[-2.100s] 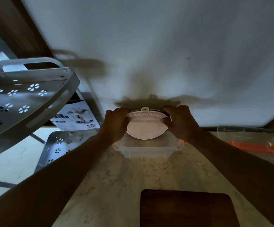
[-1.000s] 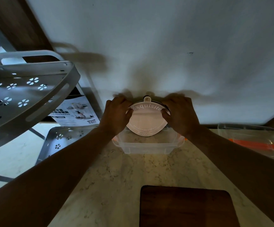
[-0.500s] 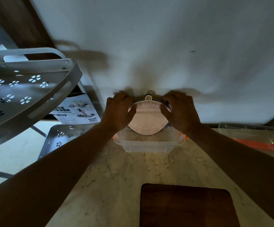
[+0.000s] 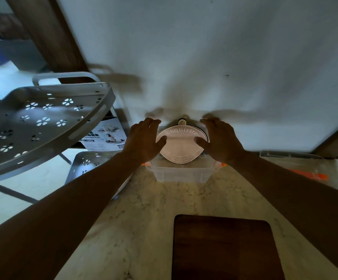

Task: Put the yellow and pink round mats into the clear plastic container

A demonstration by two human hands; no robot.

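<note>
Clear plastic container (image 4: 181, 174) on marble counter (image 4: 144, 219), 12 o'clock from dark wooden board (image 4: 224, 249). Pink round mat (image 4: 181, 147) stands tilted, lower edge inside container, top leaning toward wall; "Exquisite" lettering visible. Dark rim behind it, yellow mat not discernible. Left hand (image 4: 144, 141) at mat's 9 o'clock, right hand (image 4: 220, 141) at 3 o'clock; fingers spread, thumbs touching mat face, not clamped. Second clear container (image 4: 293, 162) at 3 o'clock, contents unclear.
</note>
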